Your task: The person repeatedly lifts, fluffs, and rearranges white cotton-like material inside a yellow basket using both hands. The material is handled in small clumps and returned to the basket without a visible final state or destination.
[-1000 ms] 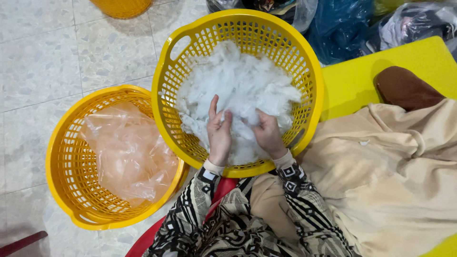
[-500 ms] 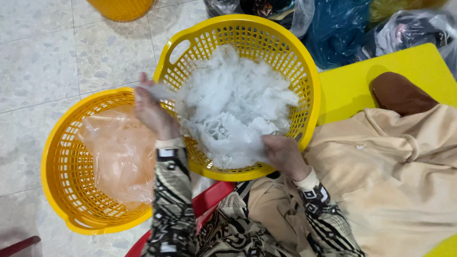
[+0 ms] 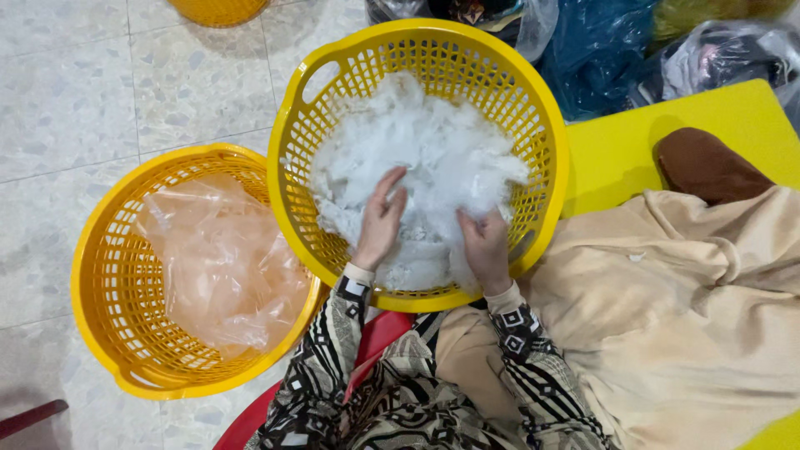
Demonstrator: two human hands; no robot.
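A bright yellow plastic basket [image 3: 546, 117] rests on my lap, filled with a heap of crumpled white plastic pieces [image 3: 433, 142]. My left hand [image 3: 379, 221] lies on the near side of the heap, fingers spread and pressing into the white plastic. My right hand [image 3: 485, 246] is beside it, fingers curled around a clump of the same white pieces near the basket's front rim. To the left, on the floor, stands an orange-yellow basket [image 3: 96, 275] holding clear pinkish plastic bags [image 3: 221, 262].
A beige garment [image 3: 683, 308] lies on a yellow surface [image 3: 617, 150] at my right, with a brown item [image 3: 704, 167] above it. Dark blue and clear bags [image 3: 608, 58] sit behind the basket. Another yellow basket [image 3: 217, 10] is at the top, and a red seat edge [image 3: 375, 342] below.
My left hand, which had swung out over the left basket half a second ago, is back in the white heap. My right hand has shifted slightly up into the pile.
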